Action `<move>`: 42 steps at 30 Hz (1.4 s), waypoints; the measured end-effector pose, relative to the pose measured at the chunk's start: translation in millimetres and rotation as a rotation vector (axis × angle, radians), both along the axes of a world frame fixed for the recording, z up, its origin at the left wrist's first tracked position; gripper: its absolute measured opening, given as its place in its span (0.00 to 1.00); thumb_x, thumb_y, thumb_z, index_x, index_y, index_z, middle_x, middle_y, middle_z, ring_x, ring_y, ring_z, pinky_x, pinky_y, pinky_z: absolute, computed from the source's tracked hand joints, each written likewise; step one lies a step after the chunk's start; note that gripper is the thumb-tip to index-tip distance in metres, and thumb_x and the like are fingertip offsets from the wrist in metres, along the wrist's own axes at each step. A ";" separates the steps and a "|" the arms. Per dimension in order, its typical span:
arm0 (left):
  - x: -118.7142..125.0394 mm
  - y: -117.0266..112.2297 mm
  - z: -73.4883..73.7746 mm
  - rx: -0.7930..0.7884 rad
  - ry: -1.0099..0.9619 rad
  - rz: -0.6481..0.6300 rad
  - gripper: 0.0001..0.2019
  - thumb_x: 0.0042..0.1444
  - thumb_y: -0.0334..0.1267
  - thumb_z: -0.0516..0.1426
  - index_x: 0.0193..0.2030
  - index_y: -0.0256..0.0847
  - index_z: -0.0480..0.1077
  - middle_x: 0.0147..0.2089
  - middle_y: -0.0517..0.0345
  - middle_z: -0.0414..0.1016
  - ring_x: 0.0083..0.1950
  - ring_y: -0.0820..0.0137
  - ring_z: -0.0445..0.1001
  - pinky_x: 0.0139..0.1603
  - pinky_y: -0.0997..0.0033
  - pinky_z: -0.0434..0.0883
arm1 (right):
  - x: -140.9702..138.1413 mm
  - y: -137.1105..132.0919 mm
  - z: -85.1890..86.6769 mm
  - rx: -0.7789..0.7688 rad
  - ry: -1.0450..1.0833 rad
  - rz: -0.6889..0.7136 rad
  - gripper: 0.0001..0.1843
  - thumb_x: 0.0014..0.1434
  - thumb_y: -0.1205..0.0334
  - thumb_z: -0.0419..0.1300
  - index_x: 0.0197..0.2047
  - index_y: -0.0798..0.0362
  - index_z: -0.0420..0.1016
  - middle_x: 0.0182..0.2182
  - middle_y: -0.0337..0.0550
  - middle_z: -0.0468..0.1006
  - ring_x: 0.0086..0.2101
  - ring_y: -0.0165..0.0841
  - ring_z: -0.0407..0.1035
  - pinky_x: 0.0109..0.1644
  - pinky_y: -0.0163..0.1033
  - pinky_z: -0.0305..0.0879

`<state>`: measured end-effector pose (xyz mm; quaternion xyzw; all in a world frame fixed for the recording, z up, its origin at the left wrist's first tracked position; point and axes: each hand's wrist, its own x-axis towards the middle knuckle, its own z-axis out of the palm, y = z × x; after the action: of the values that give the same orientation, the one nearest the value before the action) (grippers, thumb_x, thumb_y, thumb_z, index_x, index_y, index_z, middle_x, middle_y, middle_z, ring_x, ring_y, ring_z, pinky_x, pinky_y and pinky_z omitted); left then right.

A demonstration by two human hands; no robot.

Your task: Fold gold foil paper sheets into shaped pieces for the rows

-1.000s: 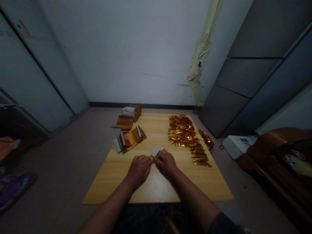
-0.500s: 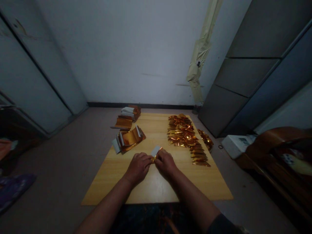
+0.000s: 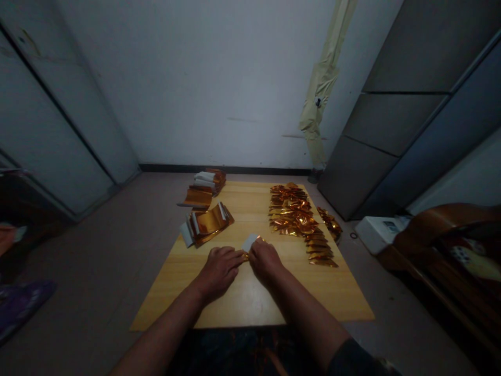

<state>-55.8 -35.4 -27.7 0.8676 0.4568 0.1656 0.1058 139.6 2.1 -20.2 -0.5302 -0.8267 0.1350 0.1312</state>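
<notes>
A small sheet of gold foil paper [image 3: 249,242], its pale back showing, lies partly folded on the table between my hands. My left hand [image 3: 224,266] presses its fingertips on the left edge of the sheet. From the other side my right hand [image 3: 265,259] pinches the sheet, with fingers curled and partly hiding it. Left of my hands lies a stack of curled gold foil sheets [image 3: 209,222]. Over on the right, rows of folded gold foil pieces [image 3: 293,209] overlap one another, and a shorter row [image 3: 320,248] runs nearer me.
The wooden table [image 3: 250,308] stands before a white wall. More foil sheets [image 3: 209,180] hang over its far left edge. Folded pieces [image 3: 331,224] are heaped beyond its right edge. A white box [image 3: 378,234] and carved wooden furniture [image 3: 438,230] stand to the right.
My left hand has shifted slightly left and flattened a little. My right hand has curled further over the sheet, covering more of its right side.
</notes>
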 end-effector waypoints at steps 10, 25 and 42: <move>1.1 -2.8 -7.5 0.010 -0.077 0.015 0.27 0.53 0.34 0.54 0.62 0.46 0.63 0.59 0.52 0.71 0.60 0.58 0.64 0.62 0.51 0.56 | -2.9 -3.6 5.4 -0.013 -0.071 -0.005 0.09 0.64 0.63 0.51 0.40 0.54 0.73 0.44 0.49 0.74 0.42 0.36 0.66 0.40 0.38 0.52; 0.3 -4.8 -7.8 0.069 -0.031 -0.040 0.24 0.52 0.35 0.56 0.58 0.48 0.68 0.64 0.55 0.68 0.60 0.58 0.64 0.61 0.50 0.55 | -3.3 -1.9 2.5 -0.009 -0.090 -0.014 0.09 0.65 0.62 0.51 0.41 0.54 0.72 0.44 0.49 0.74 0.43 0.36 0.66 0.41 0.38 0.54; 6.3 -9.2 -3.3 0.024 -0.018 0.024 0.22 0.51 0.35 0.57 0.54 0.49 0.69 0.64 0.56 0.69 0.60 0.56 0.64 0.61 0.45 0.54 | -3.5 -4.4 -2.3 -0.055 0.248 -0.167 0.03 0.52 0.66 0.60 0.32 0.52 0.68 0.33 0.38 0.69 0.34 0.30 0.62 0.37 0.35 0.51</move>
<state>-49.4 -44.7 -31.0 0.8618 0.4641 0.1802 0.0976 136.1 -2.3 -22.5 -0.5798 -0.7531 0.2105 0.2286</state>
